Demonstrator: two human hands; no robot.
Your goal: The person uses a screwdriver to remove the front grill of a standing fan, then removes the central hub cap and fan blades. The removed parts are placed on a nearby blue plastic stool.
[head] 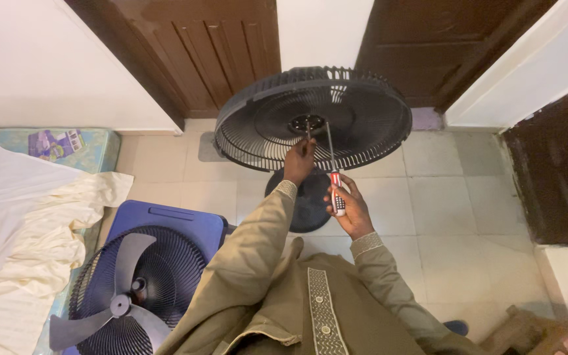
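We find the rear fan grille (pixel 363 125) tilted on its stand over the round base (pixel 307 200), by the far edge of the tiled floor (pixel 455 217). The left hand (pixel 299 160) is closed at the grille's hub. The right hand (pixel 348 207) grips a screwdriver (pixel 334 172) (red-and-white handle), tip at the hub. A grey blade (pixel 116 299) lies in the front grille (pixel 159 276), at the floor's near left.
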